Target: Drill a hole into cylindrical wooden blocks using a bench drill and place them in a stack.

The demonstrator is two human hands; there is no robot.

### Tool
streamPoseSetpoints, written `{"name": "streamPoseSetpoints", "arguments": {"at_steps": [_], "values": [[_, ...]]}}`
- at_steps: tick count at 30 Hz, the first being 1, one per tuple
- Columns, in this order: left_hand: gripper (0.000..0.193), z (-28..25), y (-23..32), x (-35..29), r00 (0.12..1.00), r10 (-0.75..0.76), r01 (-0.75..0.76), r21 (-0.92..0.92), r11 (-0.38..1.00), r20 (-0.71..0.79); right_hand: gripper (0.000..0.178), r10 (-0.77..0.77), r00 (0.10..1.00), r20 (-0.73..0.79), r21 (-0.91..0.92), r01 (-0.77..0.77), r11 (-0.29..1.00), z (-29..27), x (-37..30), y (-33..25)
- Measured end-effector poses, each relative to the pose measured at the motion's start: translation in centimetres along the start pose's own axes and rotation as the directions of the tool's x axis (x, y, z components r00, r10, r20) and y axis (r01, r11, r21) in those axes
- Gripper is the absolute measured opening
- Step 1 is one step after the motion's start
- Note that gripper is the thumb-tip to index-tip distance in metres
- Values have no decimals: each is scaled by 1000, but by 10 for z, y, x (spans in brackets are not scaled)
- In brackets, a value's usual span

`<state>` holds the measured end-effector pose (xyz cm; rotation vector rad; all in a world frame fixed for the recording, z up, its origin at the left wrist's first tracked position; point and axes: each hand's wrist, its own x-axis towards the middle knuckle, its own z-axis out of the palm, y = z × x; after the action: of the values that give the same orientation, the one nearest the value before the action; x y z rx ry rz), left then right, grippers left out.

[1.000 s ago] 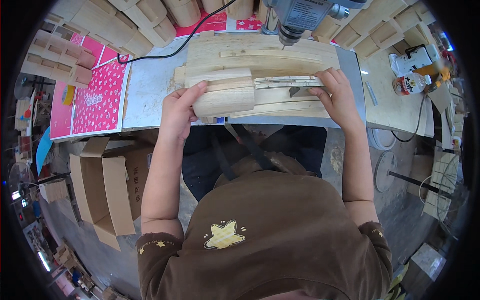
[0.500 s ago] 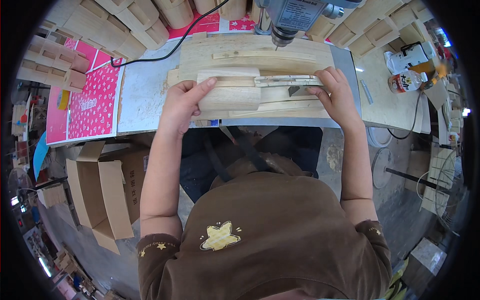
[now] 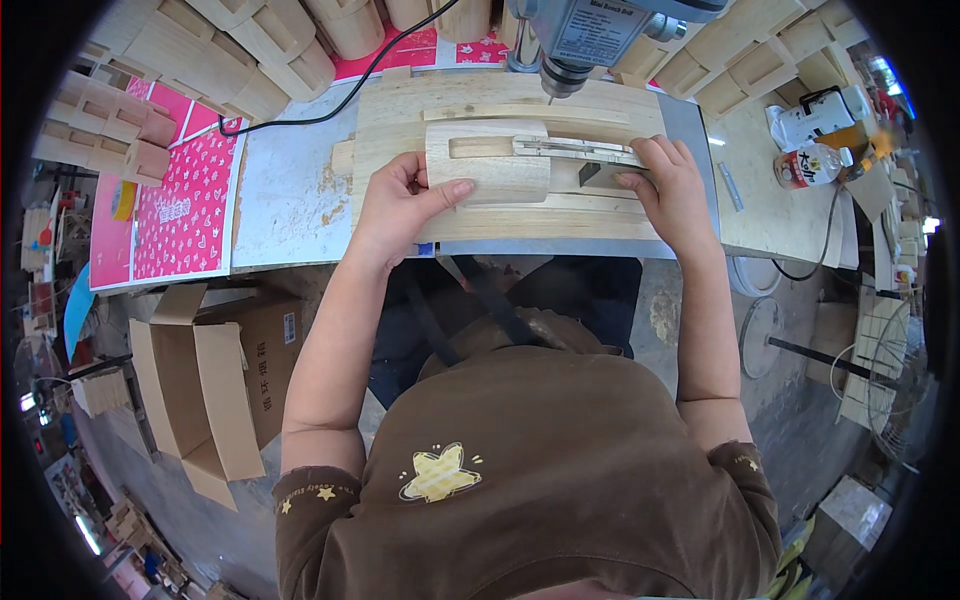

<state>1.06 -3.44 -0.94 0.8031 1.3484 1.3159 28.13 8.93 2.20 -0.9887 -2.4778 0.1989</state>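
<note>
Left hand (image 3: 400,205) grips the left end of a pale wooden block (image 3: 487,170), thumb laid across its near face, fingers curled over the far edge; right hand (image 3: 668,190) lies flat with fingers pressed together on the right end of the wooden jig (image 3: 520,215) under it. Block sits on the jig on the desk (image 3: 285,190), just left of and below the drill press head (image 3: 590,35). Block looks like light softwood: stiff, dry, not slippery, unlikely to break, though edges could dent or splinter. Best hold is on the long side faces near the end away from the spindle, as the left hand has it. Containers: an opened cardboard box (image 3: 215,375) on the floor at the person's left, flaps out, contents not visible; a plastic bottle (image 3: 812,165) lying on the desk at right, fill level cannot be told. More finished wooden pieces (image 3: 250,50) are stacked along the back, on a pink patterned sheet (image 3: 180,200).
</note>
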Motion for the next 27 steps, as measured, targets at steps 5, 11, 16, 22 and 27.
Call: {"name": "streamPoseSetpoints", "arguments": {"at_steps": [5, 11, 16, 22, 27], "values": [[44, 1, 0, -1, 1000, 17, -17, -4, 1000, -4, 31, 3, 1000, -3, -5, -3, 1000, 1, 0, 0], [41, 15, 1, -6, 993, -52, 38, 128, 991, 103, 28, -72, 997, 3, -29, 72, 997, 10, -3, -17], [40, 27, -16, -12, 998, 62, -63, -36, 997, -10, 32, -28, 999, 22, 1, 28, 1000, 10, -2, -24], [53, 27, -34, -17, 888, 449, -330, 537, 776, -103, 30, -42, 996, -77, -1, 42, 999, 16, -2, -13], [78, 28, -45, 11, 745, 666, -437, 792, 426, 52, 32, -16, 994, -107, -14, 14, 1000, 25, 22, 7]]}}
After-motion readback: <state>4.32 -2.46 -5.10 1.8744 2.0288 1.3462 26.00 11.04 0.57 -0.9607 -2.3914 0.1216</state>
